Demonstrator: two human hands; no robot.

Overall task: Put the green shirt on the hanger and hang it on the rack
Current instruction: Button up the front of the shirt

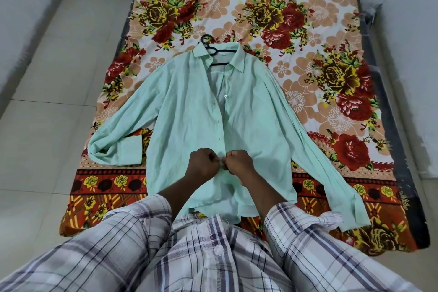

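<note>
The pale green shirt (pixel 187 111) lies face up on the bed with both sleeves spread out. A black hanger (pixel 214 51) sits inside its collar, and the hook sticks out above the collar to the left. My left hand (pixel 203 165) and my right hand (pixel 238 163) meet at the front placket low on the shirt. Each pinches one edge of the fabric, fingers closed, at a button. The upper part of the placket lies apart, showing the inside of the shirt. No rack is in view.
A floral red, orange and white bedsheet (pixel 308 31) covers the mattress. Pale floor tiles (pixel 59 78) run along the left, with white walls on both sides. My checked sleeves and shirt fill the bottom of the view.
</note>
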